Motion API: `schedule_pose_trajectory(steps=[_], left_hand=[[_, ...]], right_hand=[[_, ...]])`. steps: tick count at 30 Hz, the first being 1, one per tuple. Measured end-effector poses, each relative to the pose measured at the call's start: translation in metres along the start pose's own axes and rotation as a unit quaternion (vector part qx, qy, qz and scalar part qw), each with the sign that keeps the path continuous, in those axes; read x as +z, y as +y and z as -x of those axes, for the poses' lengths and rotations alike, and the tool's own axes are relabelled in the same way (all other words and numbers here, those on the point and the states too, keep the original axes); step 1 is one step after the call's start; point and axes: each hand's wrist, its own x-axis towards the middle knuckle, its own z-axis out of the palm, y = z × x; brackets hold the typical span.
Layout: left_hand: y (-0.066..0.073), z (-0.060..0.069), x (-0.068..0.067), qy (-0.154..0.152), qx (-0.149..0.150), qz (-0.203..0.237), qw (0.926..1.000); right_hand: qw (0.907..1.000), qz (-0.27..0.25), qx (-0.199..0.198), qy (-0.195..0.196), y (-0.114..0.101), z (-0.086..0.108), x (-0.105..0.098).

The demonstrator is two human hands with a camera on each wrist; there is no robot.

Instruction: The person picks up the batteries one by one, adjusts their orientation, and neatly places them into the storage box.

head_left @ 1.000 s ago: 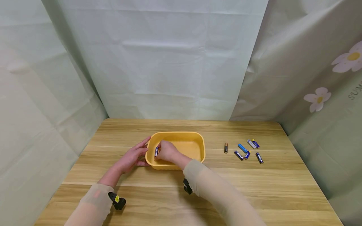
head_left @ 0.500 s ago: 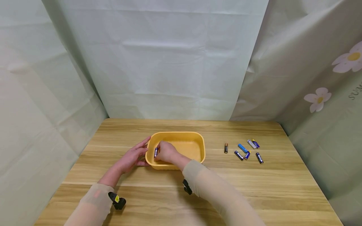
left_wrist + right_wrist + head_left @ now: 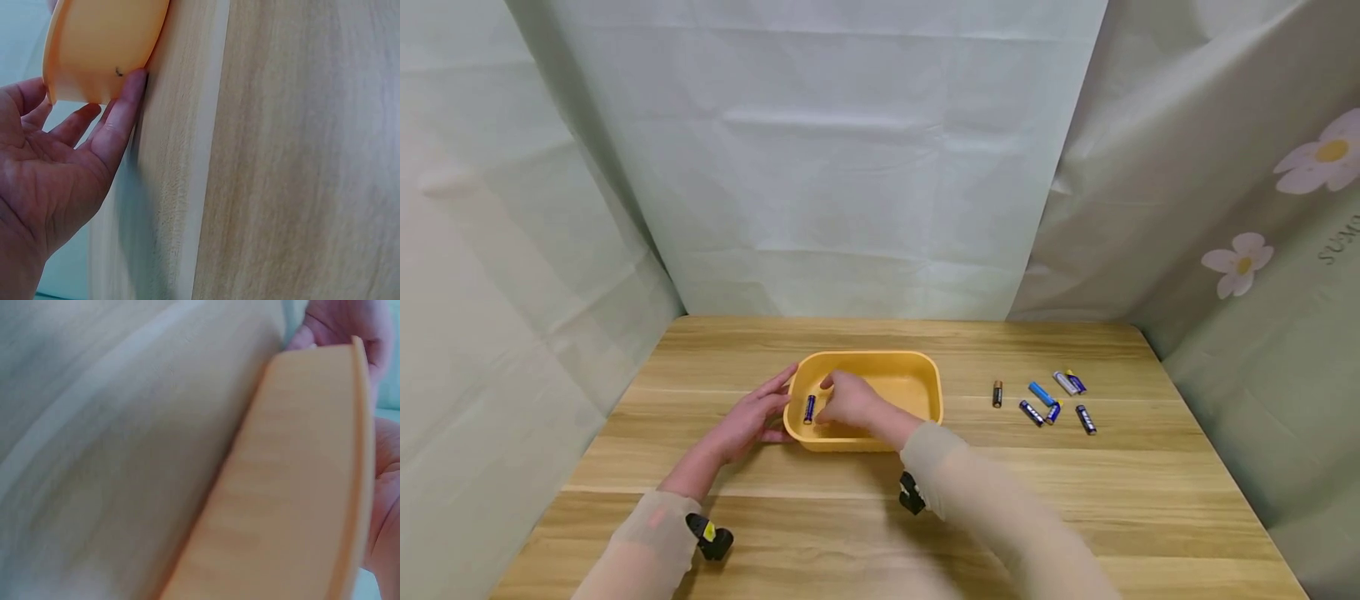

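Note:
A yellow rectangular basin point(image 3: 880, 444) stands on the wooden table. Inside, by its left wall, lies a dark blue AA battery point(image 3: 809, 409). My right hand point(image 3: 853, 403) is in the basin just right of that battery, thumb and fingers spread apart with a gap to it. With its fingers spread, my left hand point(image 3: 747, 423) touches the basin's left end from outside. The left wrist view shows the left fingertips point(image 3: 134, 81) against the outer wall. In the right wrist view the basin wall point(image 3: 275, 487) hides most of the right hand's fingers.
On the table right of the basin lie several loose batteries: a black and copper one point(image 3: 997, 394) apart, a light blue one point(image 3: 1041, 394), a silver one point(image 3: 1064, 383) and a dark one point(image 3: 1086, 420) among them. Pale curtains point(image 3: 850, 167) hang behind and beside the table.
My right hand has let go of the battery and drawn slightly right, its fingers parting. The battery now lies by the basin's left wall. My left hand keeps its place.

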Motion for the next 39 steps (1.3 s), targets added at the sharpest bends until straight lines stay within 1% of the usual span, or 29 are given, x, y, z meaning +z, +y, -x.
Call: schedule_pose_trajectory(steps=[3, 8, 15, 20, 23, 28, 33, 35, 39], left_hand=[[-0.001, 0.001, 0.001, 0.003, 0.002, -0.012, 0.9999], [0.000, 0.005, 0.004, 0.010, 0.007, -0.029, 0.9995], [0.000, 0.006, 0.004, 0.007, 0.019, -0.033, 0.9993], [-0.001, 0.005, 0.004, 0.010, 0.015, -0.033, 0.9993], [-0.001, 0.005, 0.005, 0.014, 0.015, -0.031, 0.9993], [-0.001, 0.006, 0.005, 0.016, 0.014, -0.032, 0.9993], [-0.001, 0.005, 0.004, 0.009, 0.017, -0.042, 0.9989], [-0.001, 0.004, 0.004, 0.006, 0.019, -0.046, 0.9988], [-0.001, 0.003, 0.004, 0.007, 0.019, -0.048, 0.9987]], right_hand=[[0.9995, -0.029, -0.009, 0.004, 0.004, 0.006, -0.013], [0.9977, -0.052, -0.036, 0.023, 0.011, 0.021, -0.031], [0.9939, -0.045, -0.085, 0.054, 0.014, 0.048, -0.055], [0.9875, -0.052, -0.128, 0.076, 0.023, 0.064, -0.071], [0.9845, -0.051, -0.144, 0.086, 0.029, 0.074, -0.082], [0.9838, -0.034, -0.148, 0.095, 0.047, 0.090, -0.097], [0.9831, -0.041, -0.143, 0.106, 0.070, 0.106, -0.108], [0.9814, -0.051, -0.145, 0.116, 0.078, 0.113, -0.114], [0.9784, -0.044, -0.143, 0.143, 0.097, 0.127, -0.129]])
